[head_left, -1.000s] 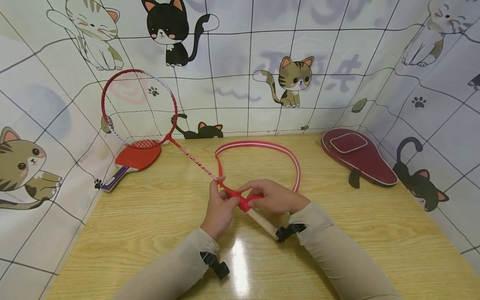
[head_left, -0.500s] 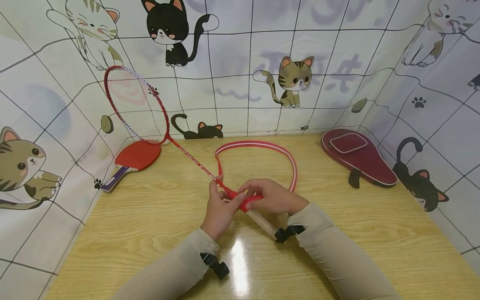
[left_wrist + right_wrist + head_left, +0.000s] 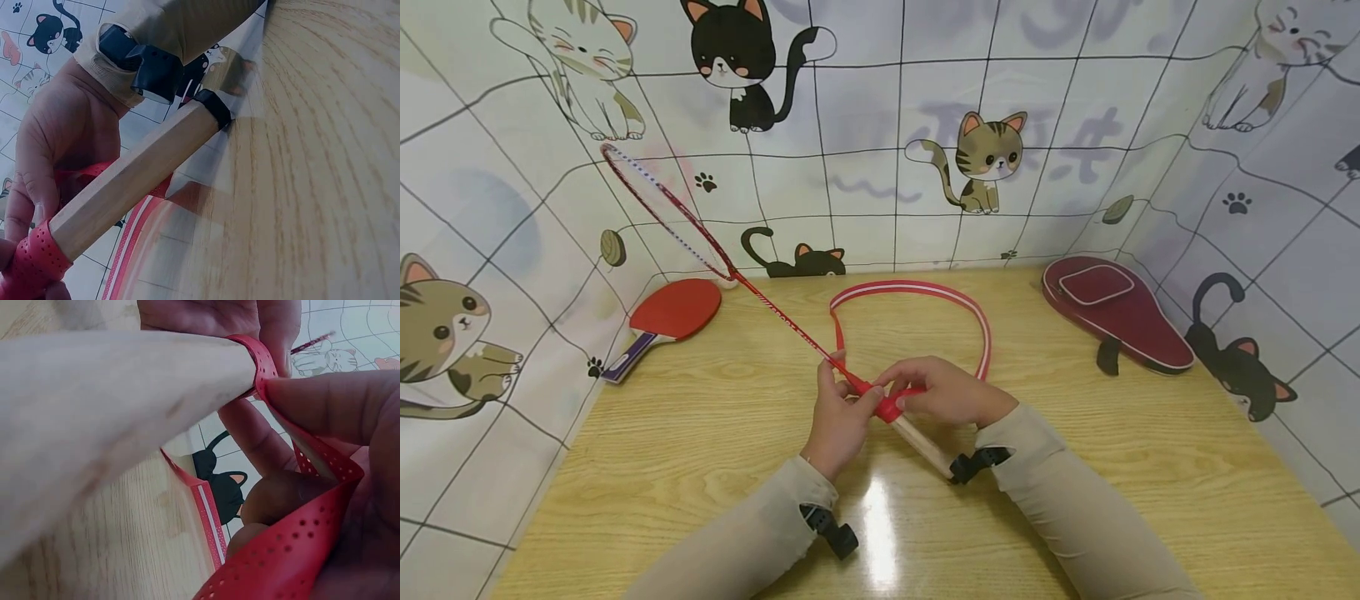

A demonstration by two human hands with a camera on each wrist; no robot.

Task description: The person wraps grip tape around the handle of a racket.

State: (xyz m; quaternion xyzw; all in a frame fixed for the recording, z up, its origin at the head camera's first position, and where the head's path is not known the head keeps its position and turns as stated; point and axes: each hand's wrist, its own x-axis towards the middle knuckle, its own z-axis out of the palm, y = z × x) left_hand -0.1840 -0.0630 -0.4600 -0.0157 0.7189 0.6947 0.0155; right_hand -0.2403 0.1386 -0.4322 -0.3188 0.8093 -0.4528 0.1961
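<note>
A red and white badminton racket (image 3: 782, 317) slants across the middle of the head view, its head nearly edge-on. My left hand (image 3: 841, 421) grips it where the shaft meets the handle. The lower handle (image 3: 922, 444) is bare wood with a black end cap (image 3: 214, 110). Red perforated grip tape (image 3: 39, 259) is wound round the handle's upper end. My right hand (image 3: 946, 392) pinches the tape beside the wrapped part, thumb and finger on the strip (image 3: 294, 544). The tape's loose length (image 3: 910, 287) runs in a wide loop on the table, showing a white centre stripe.
A red table tennis bat (image 3: 676, 308) lies at the back left of the wooden table (image 3: 700, 467). At the back right lies a dark red bat case (image 3: 1116, 312). Walls with printed cats (image 3: 988, 162) and a grid stand close behind and at both sides.
The racket has turned about its long axis, its head going from nearly face-on to nearly edge-on. The right side of the tape loop has drawn slightly leftward. Both hands stay at the handle.
</note>
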